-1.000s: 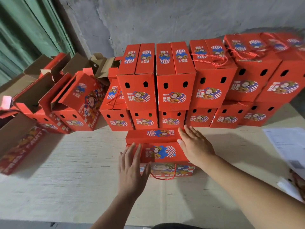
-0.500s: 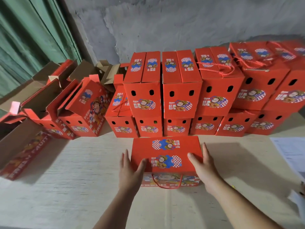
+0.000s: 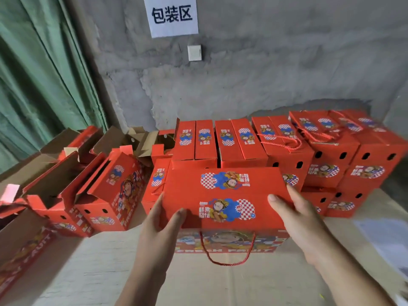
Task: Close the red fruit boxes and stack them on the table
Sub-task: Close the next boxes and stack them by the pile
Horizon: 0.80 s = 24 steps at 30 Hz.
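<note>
— Packing-area wall [image 3: 265, 74] behind, left hand [image 3: 159, 221] and right hand [image 3: 302, 219] clamp a closed red box [image 3: 223, 195] above the table [image 3: 110, 272].
— Risk: thumb-and-finger grips could slip, toppling the stacked boxes [image 3: 284, 146].

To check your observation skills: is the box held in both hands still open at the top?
No. The held box has its top flaps shut flat, gripped by the left hand and right hand.

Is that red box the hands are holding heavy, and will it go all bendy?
Probably stiff: the box keeps flat sides between the left hand and right hand. Likely not too heavy, since the hands hold it only at its ends. Its rope handle is floppy; it hangs in a loop.
</note>
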{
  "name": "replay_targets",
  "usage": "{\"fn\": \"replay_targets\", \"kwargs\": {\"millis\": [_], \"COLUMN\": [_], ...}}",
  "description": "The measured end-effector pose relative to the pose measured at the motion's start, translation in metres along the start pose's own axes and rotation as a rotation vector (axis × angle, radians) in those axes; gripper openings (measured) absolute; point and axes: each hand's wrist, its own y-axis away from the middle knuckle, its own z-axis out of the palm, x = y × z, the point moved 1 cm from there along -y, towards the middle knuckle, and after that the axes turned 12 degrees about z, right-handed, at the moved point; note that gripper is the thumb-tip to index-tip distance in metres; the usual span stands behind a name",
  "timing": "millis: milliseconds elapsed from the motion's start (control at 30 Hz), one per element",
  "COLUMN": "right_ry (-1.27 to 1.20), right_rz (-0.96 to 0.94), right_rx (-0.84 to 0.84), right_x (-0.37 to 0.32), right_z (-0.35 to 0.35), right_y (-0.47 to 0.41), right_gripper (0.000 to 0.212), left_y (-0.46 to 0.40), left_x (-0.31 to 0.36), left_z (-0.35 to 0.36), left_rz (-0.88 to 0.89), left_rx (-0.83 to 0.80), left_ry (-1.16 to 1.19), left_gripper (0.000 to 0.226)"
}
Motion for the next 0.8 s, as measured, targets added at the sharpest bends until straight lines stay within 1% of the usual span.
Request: {"fn": "replay_targets", "kwargs": {"millis": [33,100,133,233,300,400,467,600,633,667,700,733,767,800], "right_ry": [0.002,-0.004,-0.015,0.014,0.051,0.071,0.057,-0.015,-0.04,-0.061,-0.076,-0.068,-0.047,-0.006], "right_rz": [-0.051,-0.126,-0.15,-0.196,-0.201,-0.219,-0.218,-0.265,-0.282,-0.301,-0.307,-0.304,-0.293,-0.273], "right_rx": [0.011,0.043,0.056,0.097,0.106,0.094,0.113,0.176,0.221,0.276,0.338,0.39,0.418,0.424], "right_x": [-0.019,-0.06,-0.079,-0.129,-0.152,-0.176,-0.188,-0.214,-0.221,-0.225,-0.228,-0.227,-0.224,-0.218], "right_z": [-0.003,-0.006,-0.007,-0.006,-0.004,-0.002,-0.001,0.001,0.002,0.003,0.005,0.008,0.01,0.012], "right_y": [0.001,0.003,0.003,-0.003,-0.007,-0.016,-0.025,-0.058,-0.07,-0.085,-0.099,-0.113,-0.126,-0.137], "right_gripper": [0.023,0.025,0.023,0.027,0.031,0.022,0.021,0.024,0.023,0.031,0.042,0.044,0.04,0.038], "left_y": [-0.008,-0.023,-0.031,-0.057,-0.075,-0.096,-0.113,-0.161,-0.176,-0.189,-0.203,-0.215,-0.224,-0.231], "left_x": [0.014,0.044,0.059,0.094,0.108,0.125,0.134,0.14,0.141,0.141,0.139,0.133,0.123,0.111], "left_z": [-0.003,-0.007,-0.007,-0.006,-0.008,-0.01,-0.01,0.0,0.004,0.009,0.014,0.02,0.027,0.035], "left_rz": [0.047,0.132,0.157,0.201,0.221,0.255,0.287,0.266,0.263,0.262,0.251,0.23,0.21,0.2], "left_rx": [0.002,0.006,0.007,-0.013,-0.033,-0.011,0.003,-0.029,-0.043,-0.059,-0.078,-0.096,-0.113,-0.132], "left_ry": [0.017,0.054,0.068,0.105,0.077,0.059,0.07,0.111,0.118,0.13,0.142,0.131,0.076,-0.027], "left_gripper": [0.054,0.065,0.067,0.058,0.053,0.038,0.03,0.032,0.036,0.044,0.06,0.078,0.089,0.087]}}
